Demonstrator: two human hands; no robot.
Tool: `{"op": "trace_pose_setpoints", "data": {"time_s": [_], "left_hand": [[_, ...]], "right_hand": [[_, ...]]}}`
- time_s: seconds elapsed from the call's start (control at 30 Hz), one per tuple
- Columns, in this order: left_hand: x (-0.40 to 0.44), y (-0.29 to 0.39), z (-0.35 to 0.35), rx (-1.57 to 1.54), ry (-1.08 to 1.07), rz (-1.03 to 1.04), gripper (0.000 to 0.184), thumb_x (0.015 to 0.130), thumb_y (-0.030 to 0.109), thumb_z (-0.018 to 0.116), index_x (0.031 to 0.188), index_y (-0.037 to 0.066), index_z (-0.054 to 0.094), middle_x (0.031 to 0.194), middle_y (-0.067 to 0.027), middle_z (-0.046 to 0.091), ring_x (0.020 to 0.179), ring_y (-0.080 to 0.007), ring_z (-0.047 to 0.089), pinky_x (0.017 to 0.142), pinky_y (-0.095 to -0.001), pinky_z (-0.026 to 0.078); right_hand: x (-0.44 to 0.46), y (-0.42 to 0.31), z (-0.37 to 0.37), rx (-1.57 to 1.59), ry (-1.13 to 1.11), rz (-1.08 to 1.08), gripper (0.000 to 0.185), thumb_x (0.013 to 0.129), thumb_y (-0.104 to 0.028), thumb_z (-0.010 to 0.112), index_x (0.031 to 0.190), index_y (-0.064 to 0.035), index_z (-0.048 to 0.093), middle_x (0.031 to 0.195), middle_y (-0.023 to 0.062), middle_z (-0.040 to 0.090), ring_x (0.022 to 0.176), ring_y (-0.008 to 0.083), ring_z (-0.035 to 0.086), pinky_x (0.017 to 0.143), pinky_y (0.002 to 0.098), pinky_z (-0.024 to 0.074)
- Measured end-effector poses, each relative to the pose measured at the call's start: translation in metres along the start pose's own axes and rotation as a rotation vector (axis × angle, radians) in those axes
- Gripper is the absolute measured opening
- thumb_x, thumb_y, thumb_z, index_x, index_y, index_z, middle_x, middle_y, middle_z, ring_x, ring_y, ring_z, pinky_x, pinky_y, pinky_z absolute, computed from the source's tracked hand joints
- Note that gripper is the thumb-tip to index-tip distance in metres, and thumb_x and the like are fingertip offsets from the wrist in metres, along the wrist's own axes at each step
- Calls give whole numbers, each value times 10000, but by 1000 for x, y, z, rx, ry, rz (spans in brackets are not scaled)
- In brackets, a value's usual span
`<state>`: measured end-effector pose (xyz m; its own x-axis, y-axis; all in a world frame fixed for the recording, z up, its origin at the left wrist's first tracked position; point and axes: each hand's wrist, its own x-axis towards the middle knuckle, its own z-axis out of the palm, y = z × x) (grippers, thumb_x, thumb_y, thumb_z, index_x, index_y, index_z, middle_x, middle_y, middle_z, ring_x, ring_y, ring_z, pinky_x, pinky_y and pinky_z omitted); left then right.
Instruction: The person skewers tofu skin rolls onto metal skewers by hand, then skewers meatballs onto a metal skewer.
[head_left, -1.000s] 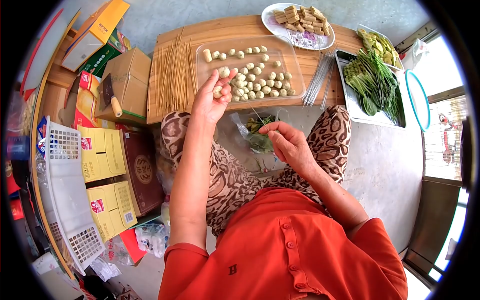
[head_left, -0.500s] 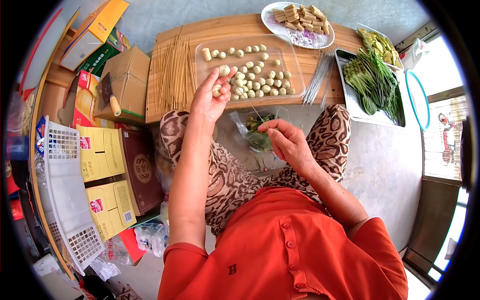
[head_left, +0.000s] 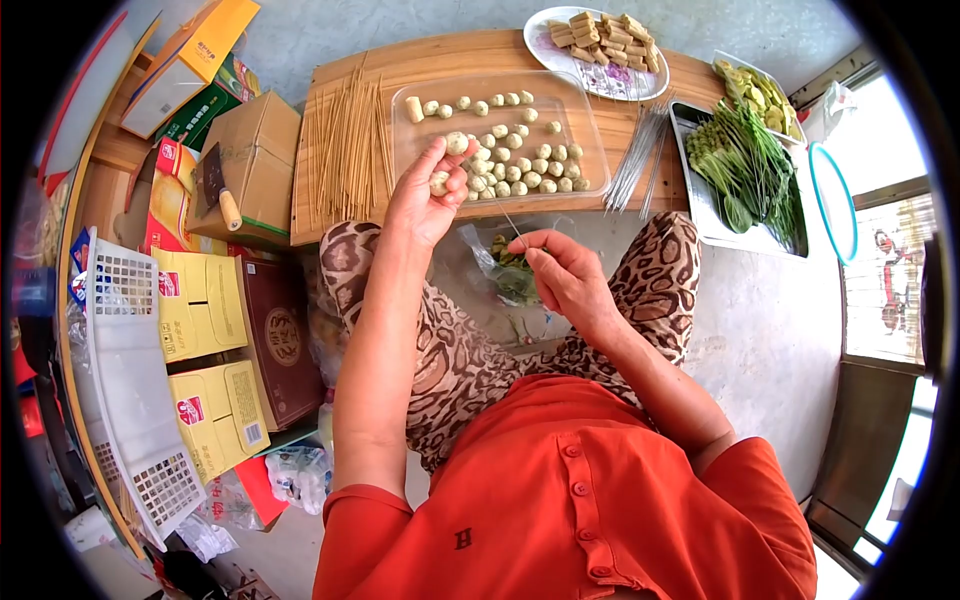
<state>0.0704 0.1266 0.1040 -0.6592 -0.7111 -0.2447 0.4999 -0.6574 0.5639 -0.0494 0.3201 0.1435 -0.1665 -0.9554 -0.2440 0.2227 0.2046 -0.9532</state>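
Observation:
My left hand (head_left: pixel 420 200) is closed on pale speckled balls: one ball (head_left: pixel 456 143) between thumb and fingertips, another (head_left: pixel 438 183) lower against the curled fingers. It hovers over the near left part of a clear plastic tray (head_left: pixel 590 120), where several similar balls (head_left: pixel 532 179) lie in rows and a cluster. Over my lap, my right hand (head_left: pixel 575 285) pinches a thin metal skewer (head_left: pixel 514 229). The skewer slants up toward my left hand; whether its tip touches a ball I cannot tell. A short beige cylinder (head_left: pixel 414 109) sits in the tray's far left corner.
Wooden skewers (head_left: pixel 345 150) lie left of the tray, metal skewers (head_left: pixel 638 155) right of it. An oval plate (head_left: pixel 545 45) holds brown rolls. Farther right, a metal tray (head_left: pixel 715 215) carries greens. Below the table is a plastic bag (head_left: pixel 480 255) with leaves. Boxes (head_left: pixel 215 420) and a knife (head_left: pixel 224 195) are left.
My right hand has moved a little left and up with the skewer, closer to my left hand. The left hand has shifted only slightly, still holding the balls.

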Motion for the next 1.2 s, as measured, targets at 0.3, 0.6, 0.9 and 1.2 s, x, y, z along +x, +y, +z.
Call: {"op": "trace_pose_setpoints", "data": {"time_s": [0.3,0.6,0.9,1.2], "left_hand": [[1,-10,3,80,-64,-40,242,883,249,606,988,32,578,999,-148,638,546,-71,439,428,-167,336],[10,-9,-8,-31,237,36,220,943,177,464,1050,-9,511,996,-140,577,924,-230,576,733,-283,480],[8,-6,-5,-82,71,82,211,933,109,478,1082,-38,501,1108,-187,562,1046,-267,564,918,-347,487],[4,-7,4,-124,28,97,207,940,130,484,1048,-38,537,1094,-198,575,1036,-274,578,908,-353,503]], "right_hand": [[15,-4,2,2,32,-25,181,950,-123,457,1031,-9,571,570,-61,411,458,24,349,420,195,275],[21,-1,-11,12,93,-50,189,953,-137,464,1022,-12,588,530,-60,410,439,25,349,413,195,269],[-11,-1,-13,-87,-23,32,215,974,-160,429,1063,-22,569,504,-70,378,416,16,312,400,179,237],[-17,-4,-9,-26,-33,74,212,971,-158,434,1063,-26,572,511,-68,384,422,13,316,405,174,245]]}}
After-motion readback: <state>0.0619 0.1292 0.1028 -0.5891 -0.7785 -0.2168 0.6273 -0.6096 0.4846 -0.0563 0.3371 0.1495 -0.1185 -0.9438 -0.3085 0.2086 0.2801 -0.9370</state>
